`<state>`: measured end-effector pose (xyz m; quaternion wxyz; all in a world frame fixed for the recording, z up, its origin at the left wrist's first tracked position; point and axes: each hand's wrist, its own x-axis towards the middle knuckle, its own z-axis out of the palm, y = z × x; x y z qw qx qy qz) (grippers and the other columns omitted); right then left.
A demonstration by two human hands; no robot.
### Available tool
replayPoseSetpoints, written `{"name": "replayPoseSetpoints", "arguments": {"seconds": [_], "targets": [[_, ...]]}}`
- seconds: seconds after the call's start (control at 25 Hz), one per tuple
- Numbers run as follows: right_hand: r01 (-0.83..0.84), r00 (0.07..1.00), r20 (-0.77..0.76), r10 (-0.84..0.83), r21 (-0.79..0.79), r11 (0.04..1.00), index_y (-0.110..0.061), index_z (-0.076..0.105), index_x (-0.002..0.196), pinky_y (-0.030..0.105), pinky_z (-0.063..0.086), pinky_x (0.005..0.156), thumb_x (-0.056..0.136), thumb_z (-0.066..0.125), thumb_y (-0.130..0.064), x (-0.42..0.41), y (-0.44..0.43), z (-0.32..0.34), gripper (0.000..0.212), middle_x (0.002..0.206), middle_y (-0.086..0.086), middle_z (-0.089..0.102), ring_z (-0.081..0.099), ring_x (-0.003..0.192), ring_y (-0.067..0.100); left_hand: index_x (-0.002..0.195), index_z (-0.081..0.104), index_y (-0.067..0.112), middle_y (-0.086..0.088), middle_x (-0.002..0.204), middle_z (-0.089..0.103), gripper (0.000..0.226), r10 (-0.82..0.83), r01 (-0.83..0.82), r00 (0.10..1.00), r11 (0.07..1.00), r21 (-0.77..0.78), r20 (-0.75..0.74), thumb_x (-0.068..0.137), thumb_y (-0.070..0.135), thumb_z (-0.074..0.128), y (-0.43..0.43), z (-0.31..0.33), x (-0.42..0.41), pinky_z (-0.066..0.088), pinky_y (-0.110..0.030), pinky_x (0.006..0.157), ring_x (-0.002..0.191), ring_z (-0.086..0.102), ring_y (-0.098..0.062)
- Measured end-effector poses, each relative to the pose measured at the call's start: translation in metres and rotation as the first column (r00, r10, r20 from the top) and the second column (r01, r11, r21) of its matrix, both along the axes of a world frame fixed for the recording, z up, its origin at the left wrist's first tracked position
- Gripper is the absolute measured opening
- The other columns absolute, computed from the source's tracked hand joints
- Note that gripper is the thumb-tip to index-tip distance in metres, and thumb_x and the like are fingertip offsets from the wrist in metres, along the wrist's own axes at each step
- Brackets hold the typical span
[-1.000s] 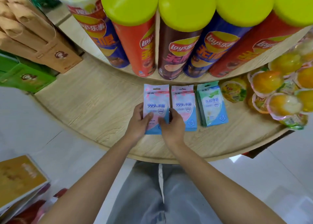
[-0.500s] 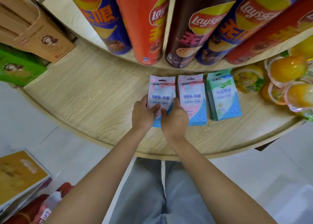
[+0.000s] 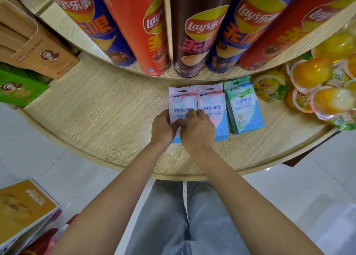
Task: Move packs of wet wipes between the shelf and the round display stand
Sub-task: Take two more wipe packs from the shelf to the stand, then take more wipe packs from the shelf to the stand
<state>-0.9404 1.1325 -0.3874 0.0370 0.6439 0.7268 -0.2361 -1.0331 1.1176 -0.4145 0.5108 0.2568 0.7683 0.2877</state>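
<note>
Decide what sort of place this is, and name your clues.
Probably a shop: Lay's crisp tubes stand in a row on a round display stand, wet wipe packs lie side by side on its lower tier, and fruit jelly cups are piled beside them.

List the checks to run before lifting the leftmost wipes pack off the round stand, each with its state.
1. Grip on leftmost pack: ok; left hand and right hand both hold it.
2. Its lower edge free: cannot tell; the hands hide it.
3. Right hand off the middle pack: cannot tell; it overlaps that pack's edge.
4. Hands apart from the green pack: ok.
5. Bare wood on the stand toward the person: ok.
</note>
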Motion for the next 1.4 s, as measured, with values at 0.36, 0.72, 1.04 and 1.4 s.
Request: {"name": "replayPoseSetpoints", "arguments": {"seconds": [0.36, 0.72, 1.04, 1.4], "targets": [[-0.015, 0.951, -0.308, -0.033, -0.153, 0.988, -0.007, 0.065, 0.094, 0.036, 0.046, 0.073, 0.086, 0.054, -0.012, 0.09, -0.028, 0.02, 0.015, 0.095, 0.016, 0.067, 0.061, 0.089, 0.034, 0.114, 0.055, 0.011, -0.006, 0.113, 0.052, 0.03, -0.056, 0.08, 0.964, 0.993, 0.084, -0.261, 0.084, 0.009, 0.058, -0.015, 0.038, 0.02, 0.051, -0.035, 0.084, 0.09, 0.058, -0.018], [0.602, 0.747, -0.147, -0.648, -0.265, 0.754, -0.008, 0.062, 0.104, 0.037, 0.05, 0.079, 0.088, 0.047, -0.011, 0.161, -0.193, 0.035, 0.022, 0.105, 0.015, 0.066, 0.06, 0.095, 0.033, 0.104, 0.065, 0.014, 0.001, 0.088, 0.063, 0.018, -0.889, 0.894, 0.441, 0.447, -0.032, -0.121, 0.089, 0.011, 0.055, -0.095, 0.059, 0.07, 0.041, -0.017, 0.071, 0.078, 0.056, -0.012], [0.925, -0.059, -0.15, -0.987, -0.379, 0.002, -0.016, 0.064, 0.102, 0.033, 0.048, 0.081, 0.087, 0.052, -0.016, 0.136, -0.453, 0.029, 0.02, 0.104, 0.008, 0.068, 0.061, 0.094, 0.026, 0.111, 0.063, 0.015, -0.008, 0.108, 0.069, 0.024, -0.845, 0.875, -0.481, -0.48, -0.062, -0.233, 0.091, 0.013, 0.049, -0.209, 0.093, 0.209, 0.043, -0.023, 0.079, 0.093, 0.063, -0.021], [0.744, -0.614, -0.129, -0.779, -0.426, -0.515, -0.011, 0.066, 0.105, 0.026, 0.045, 0.08, 0.086, 0.054, -0.014, 0.115, -0.72, 0.037, 0.022, 0.106, 0.009, 0.069, 0.062, 0.096, 0.023, 0.119, 0.059, 0.013, -0.01, 0.113, 0.062, 0.028, -0.471, 0.484, -0.863, -0.874, -0.031, -0.181, 0.092, 0.015, 0.05, -0.493, 0.109, 0.353, 0.038, -0.02, 0.074, 0.094, 0.056, -0.023]]}}
